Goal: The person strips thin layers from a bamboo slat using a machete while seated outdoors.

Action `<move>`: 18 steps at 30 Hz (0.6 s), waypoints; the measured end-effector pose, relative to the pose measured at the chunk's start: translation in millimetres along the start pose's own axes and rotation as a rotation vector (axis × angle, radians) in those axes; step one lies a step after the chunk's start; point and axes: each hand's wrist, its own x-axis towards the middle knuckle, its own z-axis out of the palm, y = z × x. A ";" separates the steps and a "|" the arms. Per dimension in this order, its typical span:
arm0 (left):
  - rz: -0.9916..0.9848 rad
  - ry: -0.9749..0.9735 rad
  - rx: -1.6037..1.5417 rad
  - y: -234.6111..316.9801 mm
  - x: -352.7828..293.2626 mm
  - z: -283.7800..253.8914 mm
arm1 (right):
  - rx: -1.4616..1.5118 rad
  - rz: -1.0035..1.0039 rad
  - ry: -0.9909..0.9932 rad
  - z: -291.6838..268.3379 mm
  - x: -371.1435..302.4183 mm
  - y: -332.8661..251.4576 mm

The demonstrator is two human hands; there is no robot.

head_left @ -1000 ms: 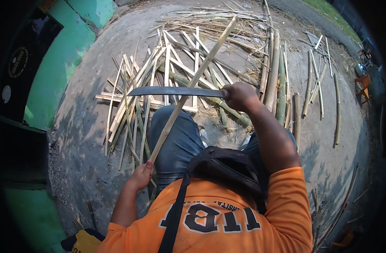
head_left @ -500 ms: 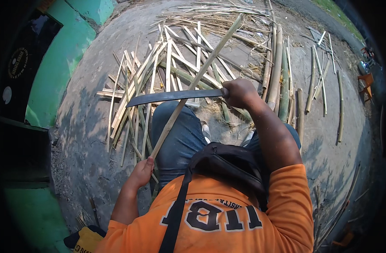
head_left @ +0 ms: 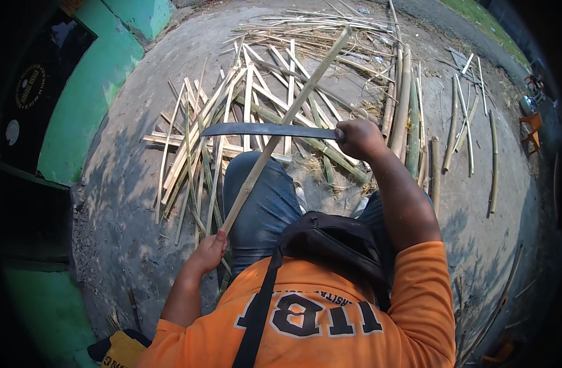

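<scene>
My left hand (head_left: pixel 210 252) is closed round the near end of a long bamboo strip (head_left: pixel 251 178), which slants up and away to the right over my left knee. In my right hand (head_left: pixel 360 140) is the handle of a machete (head_left: pixel 262 129), its dark blade pointing left. The blade lies across the strip just beyond the knee; whether it cuts in cannot be made out. Split bamboo strips (head_left: pixel 247 92) lie in a loose heap on the ground beyond my knees.
Thick bamboo poles (head_left: pixel 405 104) lie lengthwise to the right of the heap, with shorter pieces (head_left: pixel 493 162) farther right. More thin strips (head_left: pixel 317 24) are spread at the far side. A green wall (head_left: pixel 87 101) stands on the left. A black bag (head_left: pixel 336 245) rests on my lap.
My right hand has moved slightly to the right, drawing the machete blade with it across the strip. My left hand keeps its hold at nearly the same place.
</scene>
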 end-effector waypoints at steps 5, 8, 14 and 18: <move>0.045 0.025 0.003 -13.4 4.2 3.2 | 0.026 -0.062 -0.092 -16.6 -6.9 -46.1; 0.036 0.015 -0.006 -19.2 7.1 -1.5 | 0.020 -0.036 -0.043 -2.8 -0.5 -35.1; -0.021 -0.030 0.004 4.9 3.8 -4.0 | 0.023 0.115 -0.091 -5.8 -1.2 -20.0; 0.035 0.024 -0.034 -21.2 7.1 4.3 | 0.008 -0.048 -0.054 -14.9 -5.1 -37.9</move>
